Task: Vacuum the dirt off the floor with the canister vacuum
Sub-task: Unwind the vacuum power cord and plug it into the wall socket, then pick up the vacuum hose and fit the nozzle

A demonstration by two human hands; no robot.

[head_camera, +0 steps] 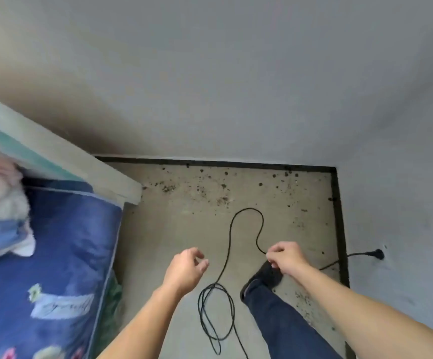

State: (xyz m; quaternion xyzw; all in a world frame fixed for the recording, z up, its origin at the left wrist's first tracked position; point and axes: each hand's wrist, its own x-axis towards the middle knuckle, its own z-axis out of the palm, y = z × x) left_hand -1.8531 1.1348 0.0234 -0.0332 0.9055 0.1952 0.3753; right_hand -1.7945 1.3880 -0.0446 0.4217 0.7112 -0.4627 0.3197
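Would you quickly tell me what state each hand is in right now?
Left hand: open, fingers loosely curled, holding nothing.
Right hand: pinching the cord.

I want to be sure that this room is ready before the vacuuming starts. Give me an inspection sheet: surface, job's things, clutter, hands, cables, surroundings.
Surface: bare floor; dark dirt scattered mostly along the far wall and the right edge.
Job's things: canister vacuum not in view; only a black cord shows, probably the vacuum's.
Clutter: nothing seen.
Hands: left hand loosely curled, holding nothing; right hand pinches the black cord.
Cables: the cord arcs ahead on the floor and coils near the shoe; its plug appears to be in the right wall.
Surroundings: bed with a blue flowered cover on the left; grey walls.
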